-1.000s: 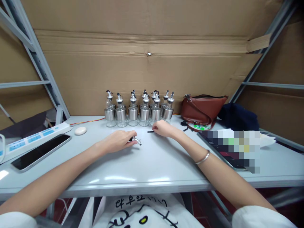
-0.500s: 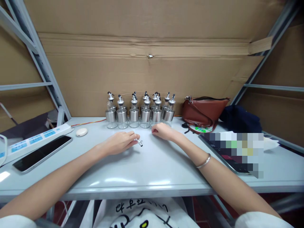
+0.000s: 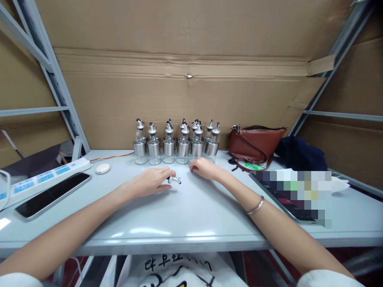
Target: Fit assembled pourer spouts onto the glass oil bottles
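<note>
My left hand [image 3: 152,181] rests on the grey table [image 3: 185,215] with its fingers closed round a small metal pour spout [image 3: 175,180], whose tip sticks out to the right. My right hand [image 3: 205,169] lies a little to the right, fingers curled in a loose fist; a small dark piece shows at its fingertips, too small to name. A silver bangle [image 3: 255,205] sits on my right wrist. Just behind both hands stand several glass bottles with steel bands and pour spouts [image 3: 175,145], in a tight cluster against the cardboard wall.
A brown leather bag [image 3: 254,141] and a dark cloth [image 3: 301,153] lie at the back right. A white power strip [image 3: 38,179], a black phone [image 3: 52,194] and a small white oval case [image 3: 103,168] sit at the left. A dark flat device [image 3: 287,203] lies right.
My right hand has closed over the thin black piece that lay on the table beside it and drawn slightly towards me. My left hand keeps hold of the spout, turned a little.
</note>
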The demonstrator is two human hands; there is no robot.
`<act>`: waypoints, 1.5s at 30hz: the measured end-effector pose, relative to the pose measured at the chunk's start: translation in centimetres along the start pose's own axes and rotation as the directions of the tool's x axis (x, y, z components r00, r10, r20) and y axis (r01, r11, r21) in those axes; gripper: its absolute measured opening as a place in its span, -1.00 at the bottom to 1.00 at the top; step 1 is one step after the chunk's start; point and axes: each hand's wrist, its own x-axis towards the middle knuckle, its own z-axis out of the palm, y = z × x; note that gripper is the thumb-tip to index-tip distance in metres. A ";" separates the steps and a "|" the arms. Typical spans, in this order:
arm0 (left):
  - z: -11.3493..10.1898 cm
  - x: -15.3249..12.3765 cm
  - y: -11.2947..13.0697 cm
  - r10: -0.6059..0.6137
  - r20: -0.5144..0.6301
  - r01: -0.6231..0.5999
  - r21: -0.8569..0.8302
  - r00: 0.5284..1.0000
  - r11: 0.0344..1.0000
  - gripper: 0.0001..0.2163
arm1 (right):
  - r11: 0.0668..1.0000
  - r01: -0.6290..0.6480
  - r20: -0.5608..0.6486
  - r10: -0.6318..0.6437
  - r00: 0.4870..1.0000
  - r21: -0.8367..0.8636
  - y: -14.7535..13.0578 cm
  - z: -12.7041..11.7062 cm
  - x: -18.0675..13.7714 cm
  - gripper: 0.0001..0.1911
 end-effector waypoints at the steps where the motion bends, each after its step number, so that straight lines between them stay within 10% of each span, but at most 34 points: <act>1: 0.1 0.0 0.0 -0.009 0.006 0.009 0.009 1.000 1.000 -0.79 | 1.000 0.004 -0.002 -0.004 1.000 -0.002 0.0 0.0 0.0 -0.76; 11: 0.5 0.2 0.1 -0.118 -0.035 0.120 0.076 0.992 0.990 -0.75 | 0.998 -0.013 -0.082 0.007 0.997 -0.068 -2.4 -1.8 -1.3 -0.78; 18: 0.8 0.2 0.0 -0.121 -0.136 0.134 0.088 0.983 0.987 -0.74 | 0.949 0.310 -0.274 -0.285 0.918 0.052 -5.4 -2.8 -2.8 -0.83; 45: 0.8 0.1 0.3 0.054 -0.456 0.054 0.220 0.888 0.974 -0.91 | 0.962 0.268 -0.455 -0.215 0.864 0.054 -5.9 -2.1 -2.7 -0.77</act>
